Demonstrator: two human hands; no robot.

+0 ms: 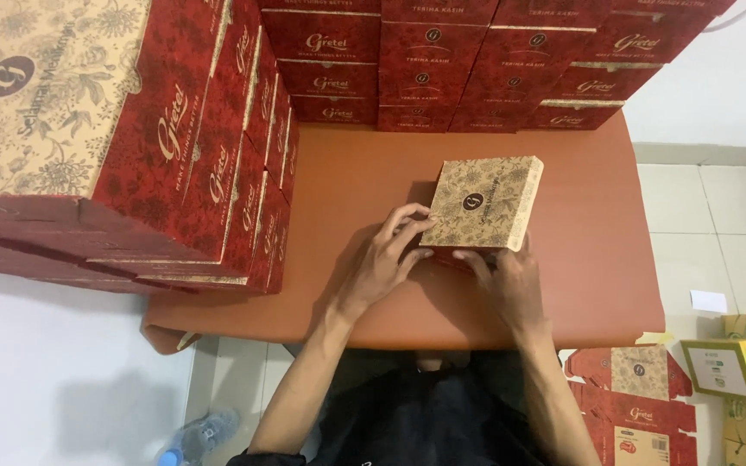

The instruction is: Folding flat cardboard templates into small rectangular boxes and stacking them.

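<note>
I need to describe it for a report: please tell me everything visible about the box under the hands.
The box is square and flat, seemingly cardboard, with a tan floral lid and red sides. It lies closed on the table. The left hand touches its near left corner; the right hand presses its near edge.

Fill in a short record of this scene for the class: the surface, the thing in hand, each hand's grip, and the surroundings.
Surface: reddish-brown table
Thing in hand: square box, tan floral lid, red sides
Left hand: fingertips on the box's near left corner
Right hand: fingers at the box's near edge; grip unclear
Surroundings: stacks of red boxes at left and rear; flat unfolded boxes on the floor
</note>
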